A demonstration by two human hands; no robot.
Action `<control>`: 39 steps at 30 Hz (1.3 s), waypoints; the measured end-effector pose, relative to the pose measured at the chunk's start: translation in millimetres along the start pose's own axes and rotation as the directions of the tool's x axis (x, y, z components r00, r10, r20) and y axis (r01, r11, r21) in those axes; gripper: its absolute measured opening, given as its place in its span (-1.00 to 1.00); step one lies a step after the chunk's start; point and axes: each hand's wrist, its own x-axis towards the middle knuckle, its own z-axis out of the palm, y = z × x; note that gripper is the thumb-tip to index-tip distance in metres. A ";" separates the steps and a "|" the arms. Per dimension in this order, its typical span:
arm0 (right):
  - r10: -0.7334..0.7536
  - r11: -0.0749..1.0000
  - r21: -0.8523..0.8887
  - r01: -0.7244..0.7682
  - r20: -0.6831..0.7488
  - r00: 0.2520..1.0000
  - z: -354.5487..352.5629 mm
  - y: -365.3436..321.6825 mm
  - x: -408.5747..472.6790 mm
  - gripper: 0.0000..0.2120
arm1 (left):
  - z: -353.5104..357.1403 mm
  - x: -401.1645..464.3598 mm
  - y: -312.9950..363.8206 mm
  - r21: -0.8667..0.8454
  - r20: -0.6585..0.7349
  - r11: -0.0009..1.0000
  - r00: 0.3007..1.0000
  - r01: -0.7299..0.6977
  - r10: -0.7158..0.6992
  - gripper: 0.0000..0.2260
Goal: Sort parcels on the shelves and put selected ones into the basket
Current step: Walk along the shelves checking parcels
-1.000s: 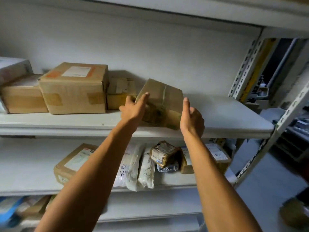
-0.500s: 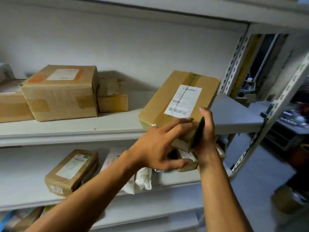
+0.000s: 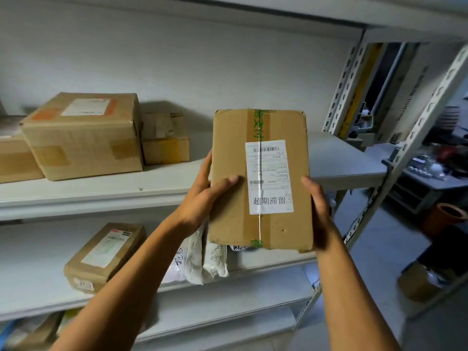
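I hold a flat brown cardboard parcel (image 3: 233,219) upright in front of the shelves, its white label with a barcode and large print facing me. My left hand (image 3: 205,196) grips its left edge, thumb lying across the front. My right hand (image 3: 317,201) grips the right edge, thumb on the front rim and fingers hidden behind. The parcel is off the shelf, in the air. No basket is in view.
The upper shelf (image 3: 101,196) carries a large taped box (image 3: 83,135), a small box (image 3: 166,140) behind it and another at the far left. The lower shelf holds a labelled box (image 3: 103,254) and white mailer bags (image 3: 200,257). Slotted steel uprights (image 3: 415,138) stand at right.
The parcel has come off the upper shelf and been turned upright toward me, label facing the camera. Both hands shifted from its top and underside to its side edges.
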 end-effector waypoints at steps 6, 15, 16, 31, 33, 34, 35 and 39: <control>-0.133 0.991 -0.004 0.137 -0.274 0.953 -15.1 17.4 -34.3 0.11 | 27.2 -16.5 -18.0 0.013 0.122 0.999 0.992 0.040 -0.041 -0.37; -0.068 0.987 0.042 0.158 -0.773 0.631 -27.3 105.7 -244.6 -0.37 | 127.0 -77.1 -99.3 0.129 0.552 0.963 0.790 0.237 -0.269 -0.35; -0.060 0.985 0.042 0.166 -0.820 0.569 -28.4 112.9 -272.7 -0.39 | 145.3 -88.9 -108.5 0.145 0.611 0.957 0.738 0.251 -0.286 -0.36; 0.054 0.927 -0.086 0.364 -0.933 -0.356 17.0 172.5 -619.1 -0.31 | 432.5 -340.4 -174.0 0.378 0.917 0.916 -0.193 0.133 -0.350 -0.53; 0.090 0.919 -0.094 0.383 -0.896 -0.434 23.5 188.5 -647.4 -0.30 | 454.2 -373.5 -183.8 0.404 0.883 0.912 -0.290 0.075 -0.368 -0.62; 0.111 0.918 -0.093 0.386 -0.873 -0.474 26.8 197.6 -660.2 -0.29 | 464.6 -389.1 -190.3 0.423 0.860 0.905 -0.335 0.043 -0.385 -0.61; 0.133 0.917 -0.089 0.388 -0.850 -0.510 30.1 207.2 -672.0 -0.29 | 474.8 -404.2 -197.3 0.441 0.833 0.898 -0.380 0.013 -0.403 -0.58; 0.284 0.874 -0.044 0.484 -0.761 -0.583 43.1 246.1 -704.5 -0.37 | 512.9 -458.5 -227.1 0.466 0.703 0.872 -0.535 -0.151 -0.468 -0.46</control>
